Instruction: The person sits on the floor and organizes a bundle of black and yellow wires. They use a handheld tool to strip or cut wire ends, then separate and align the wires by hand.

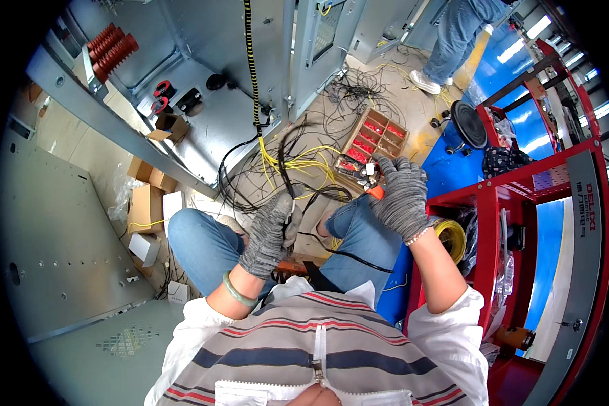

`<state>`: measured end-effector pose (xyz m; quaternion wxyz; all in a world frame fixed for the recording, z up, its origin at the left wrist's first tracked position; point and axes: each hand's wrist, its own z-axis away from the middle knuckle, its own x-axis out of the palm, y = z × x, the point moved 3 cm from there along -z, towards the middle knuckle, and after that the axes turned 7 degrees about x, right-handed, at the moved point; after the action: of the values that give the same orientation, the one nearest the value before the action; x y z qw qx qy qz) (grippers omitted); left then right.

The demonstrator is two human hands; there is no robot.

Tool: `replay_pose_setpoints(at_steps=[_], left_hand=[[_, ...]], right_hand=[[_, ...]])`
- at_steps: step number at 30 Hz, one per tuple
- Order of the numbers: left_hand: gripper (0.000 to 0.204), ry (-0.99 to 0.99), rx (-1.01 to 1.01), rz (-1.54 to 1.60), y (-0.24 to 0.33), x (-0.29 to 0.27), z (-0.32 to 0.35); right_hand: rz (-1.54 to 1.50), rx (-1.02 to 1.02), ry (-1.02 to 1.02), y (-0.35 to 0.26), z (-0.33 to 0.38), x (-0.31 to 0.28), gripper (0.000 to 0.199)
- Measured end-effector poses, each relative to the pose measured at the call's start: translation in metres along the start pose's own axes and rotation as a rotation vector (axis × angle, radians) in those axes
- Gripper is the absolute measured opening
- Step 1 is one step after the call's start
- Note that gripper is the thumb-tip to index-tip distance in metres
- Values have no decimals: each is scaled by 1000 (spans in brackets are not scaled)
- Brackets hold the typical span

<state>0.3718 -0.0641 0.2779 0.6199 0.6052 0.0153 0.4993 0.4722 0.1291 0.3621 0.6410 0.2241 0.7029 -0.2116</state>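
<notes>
My left hand (pixel 271 229), in a grey knit glove, is closed around a black cable (pixel 286 177) above my knees. The cable rises from it toward the cabinet, and its far end cannot be traced. My right hand (pixel 400 197), gloved alike, is curled around a hand tool with an orange part (pixel 376 192); glove and fingers hide its exact kind. Just beyond that hand stands a wooden compartment box (pixel 404 128) with small red pieces (pixel 365 139) in several of its sections. Yellow wires (pixel 298 164) and black wires lie between my hands and the cabinet.
An open grey metal cabinet (pixel 216 128) stands ahead, with a striped cable bundle (pixel 252 68) hanging down. Cardboard boxes (pixel 146 206) lie at left. A red shelf cart (pixel 446 196) and a round black stool (pixel 468 124) are at right. Another person's legs (pixel 457 40) show at the back.
</notes>
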Motion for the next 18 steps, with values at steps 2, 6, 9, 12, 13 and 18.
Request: replay_pose_setpoints(at_steps=[2, 6, 9, 12, 13, 18], left_hand=[[41, 28, -30, -46, 2, 3, -1], [29, 35, 27, -197, 12, 23, -9], [37, -89, -110, -168, 10, 36, -22], [29, -143, -87, -186, 6, 35, -20], [27, -128, -74, -201, 4, 35, -19], [30, -5, 17, -288, -3, 30, -29]], right_hand=[[-80, -48, 83, 3, 1, 2, 56], [-118, -116, 84, -7, 7, -22, 54], [-116, -264, -11, -13, 13, -16, 55], [-62, -281, -98, -24, 18, -13, 63], [-82, -274, -153, -20, 20, -15, 61], [-36, -119, 38, 21, 32, -26, 63]])
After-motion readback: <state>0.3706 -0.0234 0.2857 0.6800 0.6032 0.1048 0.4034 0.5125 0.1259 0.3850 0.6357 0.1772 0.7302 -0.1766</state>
